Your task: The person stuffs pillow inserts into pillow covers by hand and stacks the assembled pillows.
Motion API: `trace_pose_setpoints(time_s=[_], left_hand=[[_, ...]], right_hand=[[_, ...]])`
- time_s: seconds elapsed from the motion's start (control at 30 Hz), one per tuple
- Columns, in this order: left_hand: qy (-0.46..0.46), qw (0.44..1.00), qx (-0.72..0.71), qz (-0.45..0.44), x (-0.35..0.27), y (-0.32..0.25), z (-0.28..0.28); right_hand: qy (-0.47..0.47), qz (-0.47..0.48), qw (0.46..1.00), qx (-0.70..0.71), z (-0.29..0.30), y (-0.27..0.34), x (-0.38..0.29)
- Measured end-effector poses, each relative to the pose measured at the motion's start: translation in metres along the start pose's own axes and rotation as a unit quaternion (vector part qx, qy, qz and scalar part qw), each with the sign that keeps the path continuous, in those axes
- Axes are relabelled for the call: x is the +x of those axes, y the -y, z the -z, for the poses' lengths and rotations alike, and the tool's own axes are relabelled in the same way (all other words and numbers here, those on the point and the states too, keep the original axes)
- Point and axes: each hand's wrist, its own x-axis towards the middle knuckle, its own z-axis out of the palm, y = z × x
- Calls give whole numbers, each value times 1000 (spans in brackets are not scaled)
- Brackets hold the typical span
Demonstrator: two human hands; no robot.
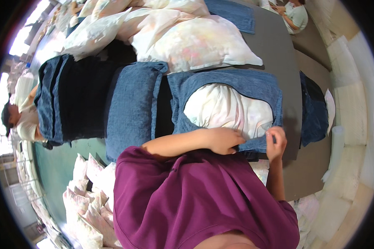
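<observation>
A blue fabric cushion cover (249, 78) lies in front of me, its long opening showing a bunched white inner cushion (224, 105). At the near edge of the opening, my left hand (225, 140) has its fingers curled on the blue cloth; its fingertips are partly hidden. My right hand (276, 140) is at the near right corner of the cover, thumb and fingertips pinched together at its edge. Exactly what lies between those fingertips is too small to tell. A filled blue cushion (132, 102) lies to the left of the cover.
Stacked blue and black covers (54, 99) lie at left. Large pale filled cushions (193, 43) are heaped beyond the work, on the grey table (280, 56). More pale cushions (87, 205) are piled at lower left. One person (26, 116) is at far left, another (294, 17) at upper right.
</observation>
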Motion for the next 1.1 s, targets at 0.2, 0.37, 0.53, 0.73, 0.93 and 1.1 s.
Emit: trace_pose_setpoints(time_s=[0.2,0.37,0.53,0.73,0.93,1.1], left_hand=[[-66,976,64,199,-50,-30,-5],[-207,910,252,255,-101,6,-6],[-332,885,279,173,-156,70,-6],[-454,824,337,17,-88,26,9],[-579,745,285,169,-50,59,-3],[-523,784,159,294,-77,91,19]], right_hand=[[197,127,971,46,-90,78,85],[261,236,933,-71,-178,63,64],[564,125,812,-81,-183,54,63],[620,83,770,-124,-190,18,49],[255,102,953,131,-260,-58,1],[409,203,884,-105,-227,5,39]])
